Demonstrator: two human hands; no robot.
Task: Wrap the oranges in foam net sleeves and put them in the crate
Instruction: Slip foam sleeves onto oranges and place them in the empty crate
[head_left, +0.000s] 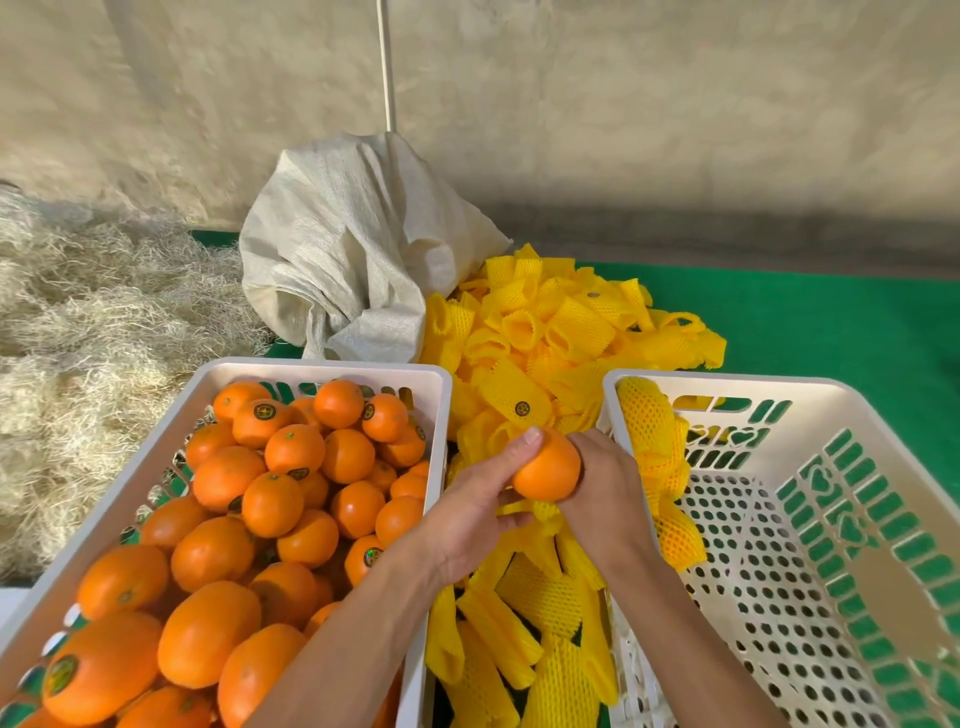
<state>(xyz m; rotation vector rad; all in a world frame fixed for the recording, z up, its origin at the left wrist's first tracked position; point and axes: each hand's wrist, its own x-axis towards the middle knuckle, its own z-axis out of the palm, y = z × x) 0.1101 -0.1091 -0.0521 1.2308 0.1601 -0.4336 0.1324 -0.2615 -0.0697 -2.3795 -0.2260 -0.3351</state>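
A green felt-like worktop (831, 322) carries two white perforated plastic crates (332, 371) (727, 387), a heap of yellow foam net sleeves (561, 332) between them, a crumpled white woven sack (343, 249) upper centre, and pale straw-like wood wool (93, 312) at left.

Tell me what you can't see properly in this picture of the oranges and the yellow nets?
Head view only:
- The underside of the held orange is covered by the left hand and right hand.
- The sleeve under it is mostly hidden by fingers.
- Lower oranges in the left crate are buried.
- The right crate is cut off by the picture's edge.
- Sticker print is too small to read.
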